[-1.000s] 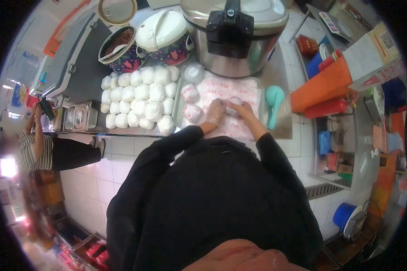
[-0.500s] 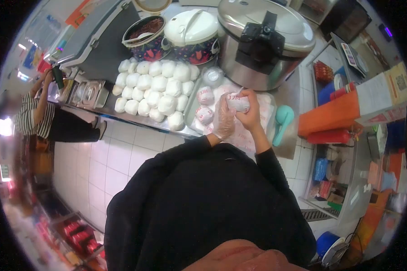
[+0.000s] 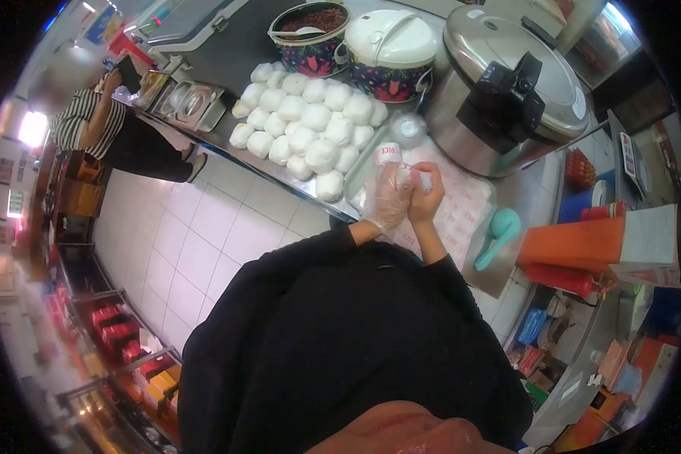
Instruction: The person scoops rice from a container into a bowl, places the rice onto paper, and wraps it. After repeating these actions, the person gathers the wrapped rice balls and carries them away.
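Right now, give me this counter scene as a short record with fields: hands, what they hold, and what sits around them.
left hand: in a clear plastic glove, cupped against the wrapped ball
right hand: bare, gripping the same ball from the other side
held item: wrapped ball in white paper with red print, raised above the tray
tray: metal, lined with printed paper sheets
left of tray: white wrapped balls packed in rows
behind: large steel cooker, lid shut; white-lidded pot; open pot with dark red filling
right of tray: teal scoop
other person: striped top, standing far left

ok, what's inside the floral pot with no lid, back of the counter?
The open floral pot holds dark reddish-brown food and a pale spoon near its rim. Anything beneath that surface is hidden.
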Available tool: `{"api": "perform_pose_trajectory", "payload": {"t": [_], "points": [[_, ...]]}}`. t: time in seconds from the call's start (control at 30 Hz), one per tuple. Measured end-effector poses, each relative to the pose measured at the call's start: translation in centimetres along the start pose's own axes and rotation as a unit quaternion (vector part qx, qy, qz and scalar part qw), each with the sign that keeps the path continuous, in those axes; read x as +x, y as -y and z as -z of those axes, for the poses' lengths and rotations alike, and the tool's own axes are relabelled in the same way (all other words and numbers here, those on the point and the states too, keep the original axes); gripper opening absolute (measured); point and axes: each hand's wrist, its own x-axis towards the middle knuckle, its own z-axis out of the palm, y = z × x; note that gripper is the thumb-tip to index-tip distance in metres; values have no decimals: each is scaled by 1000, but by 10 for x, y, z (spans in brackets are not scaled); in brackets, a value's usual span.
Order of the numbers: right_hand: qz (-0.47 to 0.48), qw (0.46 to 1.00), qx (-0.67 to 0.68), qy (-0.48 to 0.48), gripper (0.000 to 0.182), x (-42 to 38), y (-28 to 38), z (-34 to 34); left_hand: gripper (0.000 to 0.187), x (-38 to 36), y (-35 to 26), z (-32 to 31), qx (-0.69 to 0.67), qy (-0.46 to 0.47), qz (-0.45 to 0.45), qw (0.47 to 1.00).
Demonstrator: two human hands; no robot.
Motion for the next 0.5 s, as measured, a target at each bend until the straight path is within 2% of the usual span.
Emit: {"api": "perform_pose_trajectory", "payload": {"t": [0.03,0.13,0.2,0.23,0.33,0.37,0.47,0.5], "points": [[-38,999,26,-6,29,0,-8,3,57,3,-1,-1,101,-18,-39,994],[-137,987,85,-18,27,0,-37,21,50,18,-6,9,109,-64,-105,986],[-181,978,106,-19,28,1,-55,27,44,32,-1,31,-44,-51,16,998],[-160,986,42,9,30,6,-54,22,40,38,5,43,-119,-46,76,989],[-89,979,-161,93,35,19,-44,-25,36,37,35,73,-106,-144,119,977],[-58,962,-239,120,35,24,-40,-46,37,35,49,82,-100,-169,131,972],[5,883,-338,326,36,38,-40,-93,40,26,86,106,-64,-214,142,964],[19,868,-360,342,37,35,-53,-102,41,23,94,112,-51,-226,143,962]]}}
